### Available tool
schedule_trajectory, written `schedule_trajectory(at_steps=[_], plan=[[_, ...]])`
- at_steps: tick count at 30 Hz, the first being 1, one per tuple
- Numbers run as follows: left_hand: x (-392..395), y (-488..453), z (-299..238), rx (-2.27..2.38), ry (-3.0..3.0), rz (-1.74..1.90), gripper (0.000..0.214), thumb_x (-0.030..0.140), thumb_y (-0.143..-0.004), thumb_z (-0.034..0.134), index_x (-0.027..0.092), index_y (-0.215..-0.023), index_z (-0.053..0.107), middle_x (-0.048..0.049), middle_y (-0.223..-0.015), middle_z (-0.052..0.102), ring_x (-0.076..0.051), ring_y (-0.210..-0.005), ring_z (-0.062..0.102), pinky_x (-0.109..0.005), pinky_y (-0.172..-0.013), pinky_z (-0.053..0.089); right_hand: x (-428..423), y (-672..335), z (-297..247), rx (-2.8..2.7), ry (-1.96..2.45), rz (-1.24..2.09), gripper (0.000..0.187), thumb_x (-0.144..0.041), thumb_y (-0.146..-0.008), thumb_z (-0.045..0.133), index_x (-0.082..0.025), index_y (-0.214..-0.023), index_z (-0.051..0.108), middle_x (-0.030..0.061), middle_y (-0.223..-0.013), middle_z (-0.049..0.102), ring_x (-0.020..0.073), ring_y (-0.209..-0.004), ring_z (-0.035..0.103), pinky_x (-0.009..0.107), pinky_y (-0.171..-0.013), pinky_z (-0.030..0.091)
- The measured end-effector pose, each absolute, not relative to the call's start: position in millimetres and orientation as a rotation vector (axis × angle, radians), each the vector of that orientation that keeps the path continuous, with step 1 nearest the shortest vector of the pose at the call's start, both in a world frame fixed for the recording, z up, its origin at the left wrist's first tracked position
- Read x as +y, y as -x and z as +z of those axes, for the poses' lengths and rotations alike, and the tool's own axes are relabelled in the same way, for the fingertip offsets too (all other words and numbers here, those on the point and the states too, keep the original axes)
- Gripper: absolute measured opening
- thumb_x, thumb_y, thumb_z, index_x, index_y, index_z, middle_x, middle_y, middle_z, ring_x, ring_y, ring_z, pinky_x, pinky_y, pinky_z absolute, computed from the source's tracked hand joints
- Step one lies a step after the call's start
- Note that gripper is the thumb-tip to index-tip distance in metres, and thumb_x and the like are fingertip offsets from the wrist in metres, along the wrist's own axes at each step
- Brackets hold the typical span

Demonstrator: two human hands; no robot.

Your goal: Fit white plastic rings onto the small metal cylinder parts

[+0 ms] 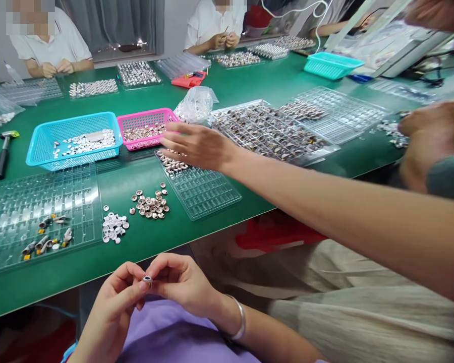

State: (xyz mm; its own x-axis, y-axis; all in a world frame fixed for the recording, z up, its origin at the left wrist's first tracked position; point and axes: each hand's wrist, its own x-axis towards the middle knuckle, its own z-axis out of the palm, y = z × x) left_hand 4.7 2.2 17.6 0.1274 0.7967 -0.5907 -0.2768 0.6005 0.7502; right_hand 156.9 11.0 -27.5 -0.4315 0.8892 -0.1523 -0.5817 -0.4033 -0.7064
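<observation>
Over my lap, in front of the table edge, my left hand (pixel 117 300) and my right hand (pixel 187 282) meet fingertip to fingertip. Pinched between them is a small round part (pixel 147 279) with a pale rim and a dark centre; its lower side is hidden by my fingers. On the table beyond lie a pile of white discs (pixel 114 227) and a pile of brownish cup-shaped pieces (pixel 151 204). To their left, a clear compartment tray (pixel 71 194) holds several small grey parts (pixel 41 244) with yellow-orange bits.
From the right, a co-worker's arm (pixel 306 196) reaches across, its hand over a partly filled tray (pixel 208 194). Behind stand a blue basket (pixel 73 156) and a pink basket (pixel 147 115) of small pieces. A hammer (pixel 3 156) lies far left. Other people sit opposite.
</observation>
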Motion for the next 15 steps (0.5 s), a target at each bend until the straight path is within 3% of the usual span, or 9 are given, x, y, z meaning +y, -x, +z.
schedule_trajectory(at_steps=[6, 15], plan=[[5.9, -10.0, 22.3, 1.221, -0.453, 0.88, 0.035, 0.037, -0.05, 0.09, 0.018, -0.065, 0.064, 0.0035, -0.062, 0.055, -0.01, -0.058, 0.042, -0.02, -0.053, 0.037, 12.9, -153.9, -24.3, -0.731, 0.677, 1.855, 0.023, -0.025, -0.066, 0.088, -0.017, -0.079, 0.071, 0.0006, -0.078, 0.073, 0.0151, -0.07, 0.071, 0.029, -0.069, 0.06], [3.8, -9.8, 6.5, 1.242, -0.658, 0.976, 0.034, 0.039, -0.062, 0.087, 0.018, -0.07, 0.062, 0.0045, -0.062, 0.051, -0.009, -0.061, 0.044, -0.02, -0.059, 0.038, 13.3, -152.0, -26.9, -0.755, 0.729, 1.771, 0.026, -0.019, -0.059, 0.092, -0.019, -0.079, 0.075, -0.0008, -0.074, 0.071, 0.0121, -0.068, 0.066, 0.025, -0.072, 0.057]])
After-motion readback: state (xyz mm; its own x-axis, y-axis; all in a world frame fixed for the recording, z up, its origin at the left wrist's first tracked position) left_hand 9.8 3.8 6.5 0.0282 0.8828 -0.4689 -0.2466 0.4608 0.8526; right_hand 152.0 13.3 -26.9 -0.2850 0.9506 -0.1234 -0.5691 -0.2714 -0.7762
